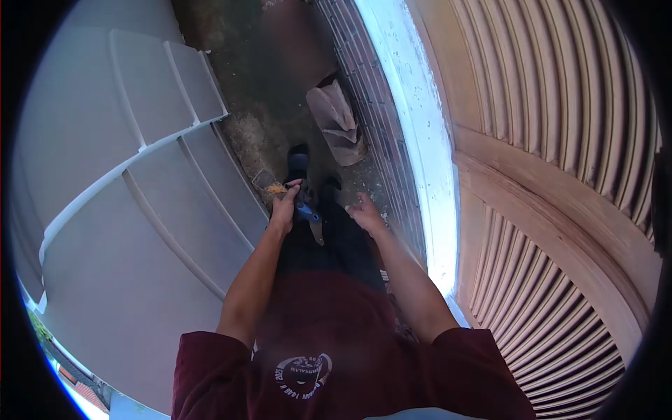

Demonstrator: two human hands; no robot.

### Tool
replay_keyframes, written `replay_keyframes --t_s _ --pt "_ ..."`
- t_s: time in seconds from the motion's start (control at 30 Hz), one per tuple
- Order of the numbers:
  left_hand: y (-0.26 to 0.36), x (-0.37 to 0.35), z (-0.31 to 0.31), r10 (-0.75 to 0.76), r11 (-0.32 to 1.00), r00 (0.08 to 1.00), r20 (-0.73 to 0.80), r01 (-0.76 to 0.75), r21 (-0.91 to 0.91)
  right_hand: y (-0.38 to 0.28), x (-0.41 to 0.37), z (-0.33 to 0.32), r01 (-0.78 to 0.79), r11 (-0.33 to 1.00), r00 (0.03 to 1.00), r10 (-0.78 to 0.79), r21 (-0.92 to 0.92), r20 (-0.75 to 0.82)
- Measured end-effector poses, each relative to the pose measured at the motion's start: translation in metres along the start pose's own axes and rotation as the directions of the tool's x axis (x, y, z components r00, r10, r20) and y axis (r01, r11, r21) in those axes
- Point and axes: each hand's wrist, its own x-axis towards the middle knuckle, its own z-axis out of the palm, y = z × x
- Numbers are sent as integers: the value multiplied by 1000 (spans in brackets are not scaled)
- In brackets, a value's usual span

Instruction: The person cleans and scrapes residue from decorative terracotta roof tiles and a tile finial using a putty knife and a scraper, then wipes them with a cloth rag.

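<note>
In the left hand [284, 209], over the narrow ground [255, 136], is a blue tool [306, 213]; the fingers close around it, covering much of its upper part, so its kind is unclear. A dull, tapering piece [318, 233] shows just below it, against dark trousers; whether they join is hard to see. Apart from the tool, the right hand [365, 214] hangs loosely released, fingers bent. Near the ground's left edge, an orange patch [276, 189] is partly hidden by the left hand. Toward the ground's right edge lies a crumpled brown object [334, 115], its far end lost beside a blur.
</note>
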Motion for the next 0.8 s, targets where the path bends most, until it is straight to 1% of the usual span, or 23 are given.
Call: replay_keyframes --t_s 0.03,0.1,0.2,0.27,0.3,0.37,0.43,0.5,0.53,0.57,0.6,0.67,0.73,0.8 --pt "-10 9 -1 -2 1000 1000 -15 2 -19 6 19 -1 -21 999 1000 20 -29 -12" --pt "-35 18 -7 11 1000 1000 8 -11 18 21 53 -1 -62 994 998 60 -84 -30" --pt "-68 31 -10 18 997 1000 8 -19 69 51 124 8 -94 995 993 92 -18 -71" --pt "-78 40 -7 -2 997 1000 15 1 77 69 178 9 -65 997 991 61 -29 -119" --pt "-78 43 -5 -20 996 1000 23 18 92 77 200 9 -54 998 989 48 -34 -143" --pt "-73 62 3 -46 991 998 47 40 127 74 242 5 -79 996 977 68 -45 -201" --pt "-64 92 12 -28 984 995 96 11 175 68 280 -1 -88 994 971 71 -65 -230" --pt "-50 130 21 -3 973 990 140 -29 227 14 273 -12 -119 980 945 63 -158 -322" --pt "-39 151 28 21 965 987 159 -61 254 13 289 -10 -115 982 938 57 -153 -342" --pt "-25 167 41 17 966 993 115 -46 256 13 306 -9 -109 983 931 48 -150 -362" --pt "-11 182 53 13 966 998 68 -30 257 8 315 -8 -132 978 931 67 -160 -359" --pt "7 227 59 -81 936 983 165 18 353 -2 331 -5 -175 969 930 104 -176 -353" --pt "25 257 75 -133 883 981 139 53 466 13 367 -2 -143 983 965 113 -113 -236" --pt "34 274 91 -127 902 981 143 54 429 21 379 1 -162 987 976 157 -19 -153"
